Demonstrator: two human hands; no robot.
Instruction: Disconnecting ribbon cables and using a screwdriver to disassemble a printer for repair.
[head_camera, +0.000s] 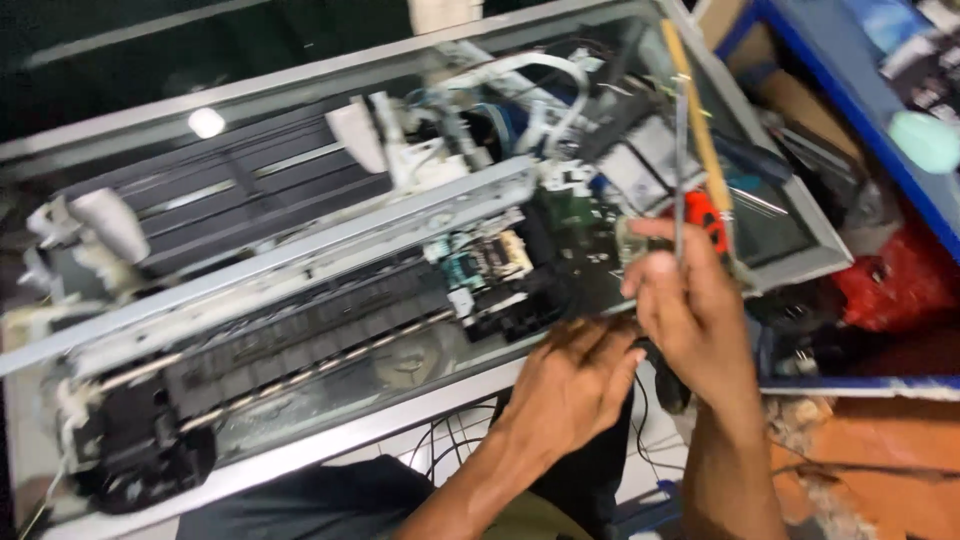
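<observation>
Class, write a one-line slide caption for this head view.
Left hand braces an opened printer while right hand holds a thin tool.

Before you, a glass-topped table (120, 60) with a pale metal frame, a round lamp glare (206, 122) on its dark far-left pane, a blue-edged shelf (850, 90) of clutter at right, orange floor (880, 460) near right.

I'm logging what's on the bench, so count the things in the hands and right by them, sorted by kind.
Hands: 2, left hand and right hand
Opened printers: 1, printer
Thin metal rods: 1, rod in the right hand
Yellow sticks: 1, stick
Red bags: 1, bag
Total: 6
</observation>
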